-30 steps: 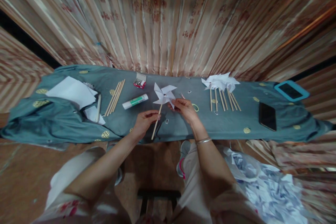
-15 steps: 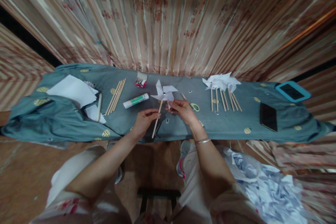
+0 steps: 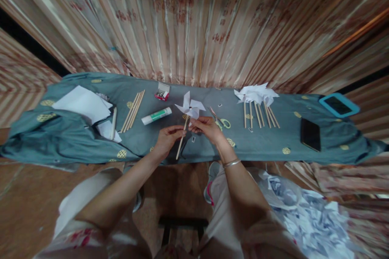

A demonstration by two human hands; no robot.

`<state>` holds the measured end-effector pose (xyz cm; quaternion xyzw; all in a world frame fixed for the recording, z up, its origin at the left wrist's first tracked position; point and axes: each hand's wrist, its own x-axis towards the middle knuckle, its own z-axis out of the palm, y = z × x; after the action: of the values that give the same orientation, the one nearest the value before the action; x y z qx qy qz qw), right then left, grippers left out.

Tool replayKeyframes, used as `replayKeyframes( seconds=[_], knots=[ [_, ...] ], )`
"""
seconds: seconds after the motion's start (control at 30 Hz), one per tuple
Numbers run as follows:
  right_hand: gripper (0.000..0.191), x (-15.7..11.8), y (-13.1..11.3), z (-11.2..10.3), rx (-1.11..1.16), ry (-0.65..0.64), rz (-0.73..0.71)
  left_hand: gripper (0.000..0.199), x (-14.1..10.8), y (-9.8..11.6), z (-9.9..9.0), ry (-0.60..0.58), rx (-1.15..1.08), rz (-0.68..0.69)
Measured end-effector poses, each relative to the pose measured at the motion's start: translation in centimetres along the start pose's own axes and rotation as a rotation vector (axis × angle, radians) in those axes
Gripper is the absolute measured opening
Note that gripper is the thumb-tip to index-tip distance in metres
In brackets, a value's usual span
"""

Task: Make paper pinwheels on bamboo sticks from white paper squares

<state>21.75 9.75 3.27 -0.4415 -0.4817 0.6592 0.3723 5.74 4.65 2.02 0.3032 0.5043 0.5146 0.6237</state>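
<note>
A white paper pinwheel (image 3: pixel 190 106) on a thin wooden stick stands over the middle of the cloth, its blades facing up. My left hand (image 3: pixel 166 139) pinches the stick below the blades between thumb and fingers. With its fingertips closed at the lowest blade, my right hand (image 3: pixel 208 128) covers part of that blade. Just right of that hand lie scissors (image 3: pixel 224 123) with light green handles. Left of the pinwheel are a glue stick (image 3: pixel 156 116) and a small open red and white box (image 3: pixel 162 92) with tiny metal pieces.
Several finished pinwheels (image 3: pixel 257 94) lie in a row on the right, beyond them a dark phone (image 3: pixel 310 134) and a blue-framed device (image 3: pixel 339 104). Bare sticks (image 3: pixel 133 111) and white paper sheets (image 3: pixel 82 103) are on the left. A bag of folded paper (image 3: pixel 316 218) stands below right.
My right hand has shifted slightly left along the lowest blade, and the blades have turned a little. More of the scissors shows. My left hand keeps its hold on the stick.
</note>
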Motion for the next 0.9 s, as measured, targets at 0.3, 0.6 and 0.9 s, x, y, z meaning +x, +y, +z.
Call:
replayKeyframes(
  seconds=[0.3,0.6,0.9],
  knots=[
    [0.053,-0.6,-0.6,-0.8,-0.091,-0.019,-0.007,0.047,0.2,0.0,-0.4,0.017,0.004,-0.009],
    [0.040,-0.4,-1.1,-4.1,0.041,0.363,-0.183,0.042,-0.3,0.2,-0.5,-0.031,-0.026,-0.111],
    [0.038,0.0,-0.4,-3.1,0.067,0.310,-0.165,0.043,-0.7,0.4,-0.3,-0.087,-0.056,-0.206]
  ],
)
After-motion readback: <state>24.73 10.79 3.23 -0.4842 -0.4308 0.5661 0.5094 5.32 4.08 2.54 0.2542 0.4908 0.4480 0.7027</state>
